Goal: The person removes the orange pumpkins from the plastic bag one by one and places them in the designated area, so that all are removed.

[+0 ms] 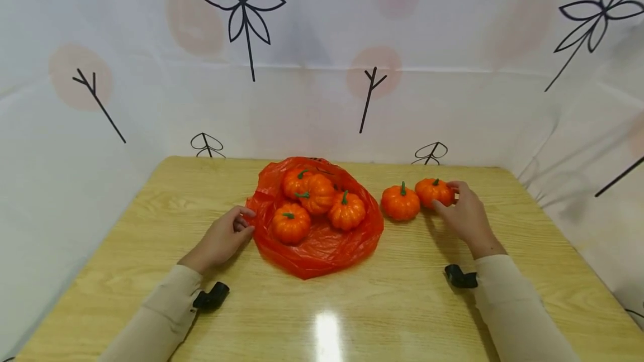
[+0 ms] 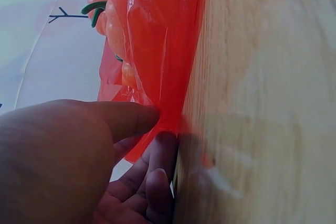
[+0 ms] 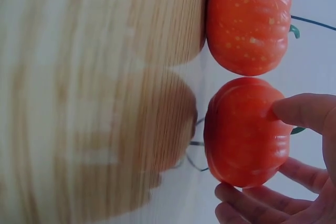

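Orange pumpkin (image 1: pixel 430 191), rightmost of 6, outside the red bag (image 1: pixel 319 253): likely light, stiff, slick; hold opposite sides. Right grip (image 1: pixel 468 218), partly closed, holds it; left grip (image 1: pixel 222 239) pinches the bag.

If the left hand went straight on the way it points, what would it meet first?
The red bag: the left hand is already at its edge, thumb and fingers on the film. Beyond that, probably the near-left pumpkin inside, though exact line and depth are unclear.
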Demonstrator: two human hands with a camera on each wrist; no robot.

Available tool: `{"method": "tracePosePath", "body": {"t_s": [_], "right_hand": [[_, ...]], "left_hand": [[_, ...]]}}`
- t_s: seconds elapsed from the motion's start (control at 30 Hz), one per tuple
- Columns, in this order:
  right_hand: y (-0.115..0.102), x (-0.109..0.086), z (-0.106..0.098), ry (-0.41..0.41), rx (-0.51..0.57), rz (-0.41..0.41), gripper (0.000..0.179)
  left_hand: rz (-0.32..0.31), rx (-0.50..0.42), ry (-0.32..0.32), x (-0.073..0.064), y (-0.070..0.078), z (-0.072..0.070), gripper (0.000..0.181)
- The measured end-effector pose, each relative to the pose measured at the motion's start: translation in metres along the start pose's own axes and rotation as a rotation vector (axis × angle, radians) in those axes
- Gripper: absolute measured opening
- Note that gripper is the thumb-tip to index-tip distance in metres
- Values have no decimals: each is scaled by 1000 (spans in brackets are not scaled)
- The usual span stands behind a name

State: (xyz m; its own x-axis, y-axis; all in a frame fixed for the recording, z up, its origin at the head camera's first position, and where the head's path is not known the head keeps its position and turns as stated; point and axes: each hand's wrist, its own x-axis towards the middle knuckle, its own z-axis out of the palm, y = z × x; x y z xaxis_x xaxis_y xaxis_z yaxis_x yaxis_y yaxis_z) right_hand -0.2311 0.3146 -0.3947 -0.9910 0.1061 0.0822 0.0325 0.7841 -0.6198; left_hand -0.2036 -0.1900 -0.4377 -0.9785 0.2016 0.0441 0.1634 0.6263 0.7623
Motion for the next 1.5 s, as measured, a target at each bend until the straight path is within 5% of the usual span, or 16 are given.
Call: {"method": "tracePosePath", "body": {"t_s": [1.2, 1.5], "right_hand": [[-1, 3, 1, -49, -60, -44, 71], [-16, -7, 4, 169, -15, -81, 54]], "left_hand": [[-34, -9, -7, 0, 5, -2, 25], [-30, -6, -14, -1, 7, -3, 25]]}}
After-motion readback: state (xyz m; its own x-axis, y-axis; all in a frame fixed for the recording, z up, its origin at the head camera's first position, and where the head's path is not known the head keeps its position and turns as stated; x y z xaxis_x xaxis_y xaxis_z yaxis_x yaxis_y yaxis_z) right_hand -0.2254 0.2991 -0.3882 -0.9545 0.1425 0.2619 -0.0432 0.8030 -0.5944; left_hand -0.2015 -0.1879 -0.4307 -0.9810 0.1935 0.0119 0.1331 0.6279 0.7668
